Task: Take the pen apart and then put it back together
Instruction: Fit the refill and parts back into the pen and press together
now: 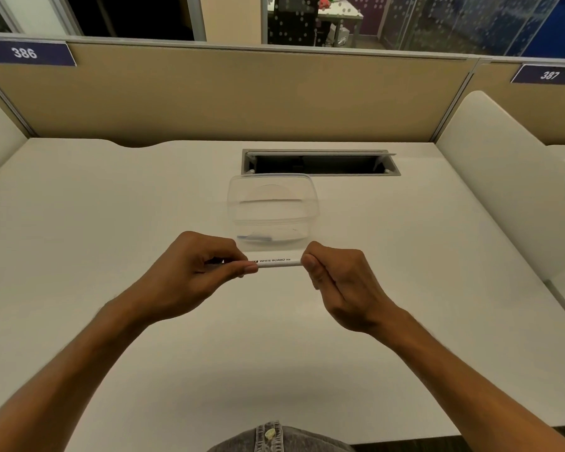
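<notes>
A white whiteboard pen point(278, 262) with dark print on its barrel lies level between both hands, a little above the white desk point(111, 223). My left hand point(199, 272) pinches its left end between thumb and fingers. My right hand point(336, 282) is closed around its right end, which is hidden inside the fist. Only the middle of the barrel shows.
Just behind the hands stands a clear plastic container point(272, 210) with a small blue and white part point(254, 237) lying in it. A grey cable slot point(320, 162) is sunk into the desk further back. Beige partition walls close off the back and both sides.
</notes>
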Demonstrator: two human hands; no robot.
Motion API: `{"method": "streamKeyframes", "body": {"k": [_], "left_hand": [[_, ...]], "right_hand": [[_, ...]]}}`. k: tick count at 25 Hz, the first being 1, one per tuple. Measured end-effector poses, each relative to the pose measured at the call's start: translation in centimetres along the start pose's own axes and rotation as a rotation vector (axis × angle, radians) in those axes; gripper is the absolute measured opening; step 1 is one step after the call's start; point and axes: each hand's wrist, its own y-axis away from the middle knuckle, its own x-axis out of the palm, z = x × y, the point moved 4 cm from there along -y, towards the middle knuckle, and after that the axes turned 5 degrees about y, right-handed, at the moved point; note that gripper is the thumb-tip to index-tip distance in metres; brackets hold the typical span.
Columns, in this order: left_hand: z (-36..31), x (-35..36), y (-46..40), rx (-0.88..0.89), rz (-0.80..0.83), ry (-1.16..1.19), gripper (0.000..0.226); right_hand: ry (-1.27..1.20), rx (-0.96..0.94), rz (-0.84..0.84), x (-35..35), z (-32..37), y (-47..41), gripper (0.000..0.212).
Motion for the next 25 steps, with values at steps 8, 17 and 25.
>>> {"method": "streamKeyframes", "body": {"k": [8,17,25], "left_hand": [[-1.7,-0.1,0.0,0.258,-0.089,-0.462,0.028],[-0.2,-0.1,-0.5,0.084,0.013,-0.204,0.031],[2.6,0.1,0.3,-0.152,0.024,0.022,0.026]], "right_hand": [[-0.742,0.590,0.232,1.8,-0.7,-0.2,0.043],[-0.050,0.050,0.019,0.6,-0.1,-0.5,0.023],[0.054,0.059,-0.006,-0.4,-2.4,0.5,0.015]]}}
